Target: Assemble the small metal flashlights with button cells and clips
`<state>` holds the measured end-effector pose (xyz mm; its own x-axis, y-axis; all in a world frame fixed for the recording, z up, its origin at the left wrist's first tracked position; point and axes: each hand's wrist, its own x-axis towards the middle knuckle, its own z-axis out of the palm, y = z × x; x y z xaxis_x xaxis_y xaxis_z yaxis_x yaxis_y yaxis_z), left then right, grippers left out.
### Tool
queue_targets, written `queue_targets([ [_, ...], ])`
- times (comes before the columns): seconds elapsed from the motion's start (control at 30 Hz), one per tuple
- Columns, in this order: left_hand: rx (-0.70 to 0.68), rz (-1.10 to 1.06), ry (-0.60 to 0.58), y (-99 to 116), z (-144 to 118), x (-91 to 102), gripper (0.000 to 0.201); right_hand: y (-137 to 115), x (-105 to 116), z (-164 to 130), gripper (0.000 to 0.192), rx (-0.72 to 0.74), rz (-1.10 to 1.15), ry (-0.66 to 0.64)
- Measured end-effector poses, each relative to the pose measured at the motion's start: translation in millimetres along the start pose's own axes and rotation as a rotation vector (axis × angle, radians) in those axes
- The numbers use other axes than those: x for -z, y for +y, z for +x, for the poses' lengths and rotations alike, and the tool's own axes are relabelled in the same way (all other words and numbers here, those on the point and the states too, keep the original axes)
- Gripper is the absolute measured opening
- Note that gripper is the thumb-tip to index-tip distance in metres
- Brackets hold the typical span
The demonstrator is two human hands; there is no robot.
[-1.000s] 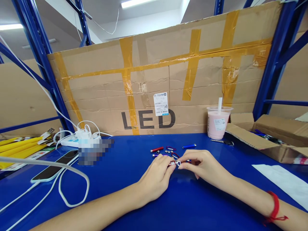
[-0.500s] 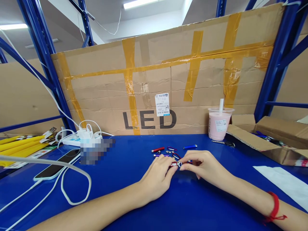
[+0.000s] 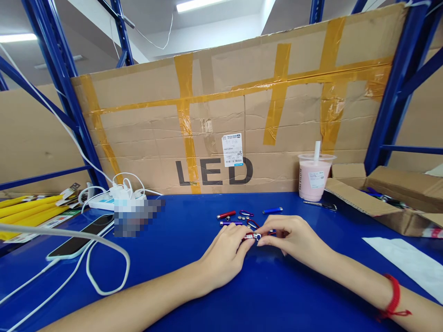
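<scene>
Almost nothing has shifted since the earlier frames: both hands sit where they were, only the view has drifted a touch, and the small red torch (image 3: 249, 236) is still pinched between them. I take the pink drink cup (image 3: 313, 176) as my landmark; the torch lies nearer me than the cup and off to its left, low over the blue desk (image 3: 180, 258). Its long axis runs roughly left to right across my view, so one end points at each hand. My left hand (image 3: 224, 258) has its grip closed on the red body end, fingertips wrapped over it, while my right hand (image 3: 294, 237) grasps the silvery end piece (image 3: 256, 236) with thumb and forefinger. Both hands meet at the torch, so neither is nearer; the silvery piece lies on the right hand's side, toward the cup. Whether the piece is seated or partly apart I cannot tell, it is too small. Farther from me, between the hands and the cup's side of the desk, lie a loose red torch (image 3: 225, 214), a blue torch (image 3: 272, 210), a purple one (image 3: 231, 223), some clips (image 3: 245, 213) and button cells (image 3: 245, 218). Just right of the cup sits an open cardboard box (image 3: 387, 203); well to its left are a phone (image 3: 80, 238) and white cables (image 3: 104, 258).
</scene>
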<state>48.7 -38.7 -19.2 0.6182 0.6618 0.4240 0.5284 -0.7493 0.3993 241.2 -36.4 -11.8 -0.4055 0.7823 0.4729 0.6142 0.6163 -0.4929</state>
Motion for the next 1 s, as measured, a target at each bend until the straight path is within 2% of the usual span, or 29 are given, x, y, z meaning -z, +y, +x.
queue_targets([
  [0.7,0.009,0.016,-0.003,0.0,-0.4,0.3,0.018,-1.6,0.5,-0.3,0.022,-0.054,-0.02,-0.028],
  [1.0,0.03,-0.001,-0.026,1.0,0.4,1.5,0.018,-3.0,1.8,-1.5,0.02,-0.083,-0.047,-0.08],
])
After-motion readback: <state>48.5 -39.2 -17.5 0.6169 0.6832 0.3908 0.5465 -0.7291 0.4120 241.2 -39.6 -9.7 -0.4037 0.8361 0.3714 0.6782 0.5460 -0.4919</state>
